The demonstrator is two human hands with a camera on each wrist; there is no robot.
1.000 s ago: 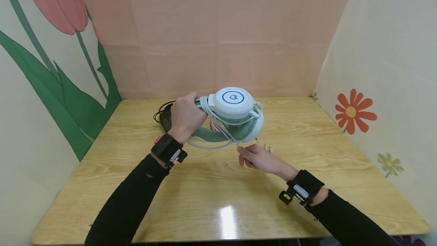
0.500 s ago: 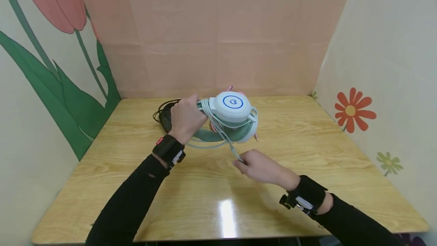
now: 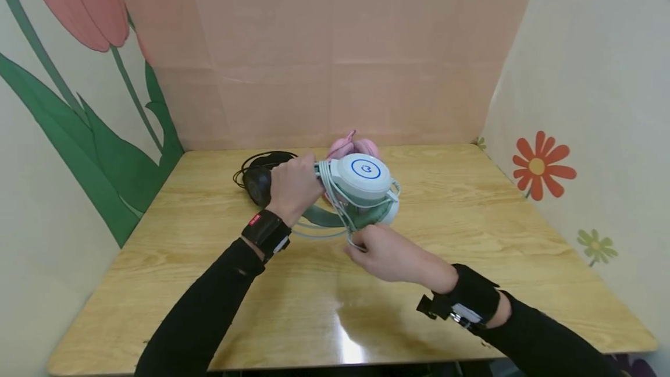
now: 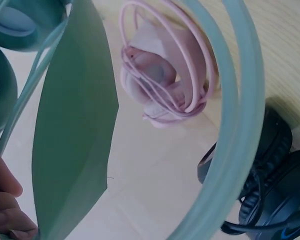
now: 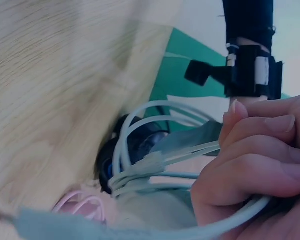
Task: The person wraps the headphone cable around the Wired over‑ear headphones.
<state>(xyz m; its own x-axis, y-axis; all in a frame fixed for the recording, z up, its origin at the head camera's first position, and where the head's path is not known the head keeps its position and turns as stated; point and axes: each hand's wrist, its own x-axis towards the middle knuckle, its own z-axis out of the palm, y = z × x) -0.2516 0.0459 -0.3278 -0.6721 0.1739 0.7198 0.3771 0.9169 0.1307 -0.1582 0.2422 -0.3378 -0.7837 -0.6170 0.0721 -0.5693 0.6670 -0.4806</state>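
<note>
Mint-and-white headphones (image 3: 363, 179) with a blue ring on the ear cup are held above the table. My left hand (image 3: 295, 188) grips their headband beside the ear cups. Pale cable is wound round the band near that hand, and loops of it (image 4: 232, 150) cross the left wrist view, beside the green inner headband (image 4: 75, 125). Just below the ear cups, my right hand (image 3: 389, 253) holds the cable's free length with curled fingers. In the right wrist view, the cable (image 5: 225, 222) runs out of that hand toward a plug end (image 5: 45, 225) at lower left.
Pink headphones (image 3: 369, 147) with their cable wound up lie behind the held pair, partly hidden. Black headphones (image 3: 256, 182) with a black cable sit to the left, beside my left hand. A wooden table (image 3: 293, 307) lies below, with patterned walls at the sides.
My right hand first drew the cable toward me, then came back close to the ear cups. The held headphones have dropped lower and shifted right, so more of the pink pair shows.
</note>
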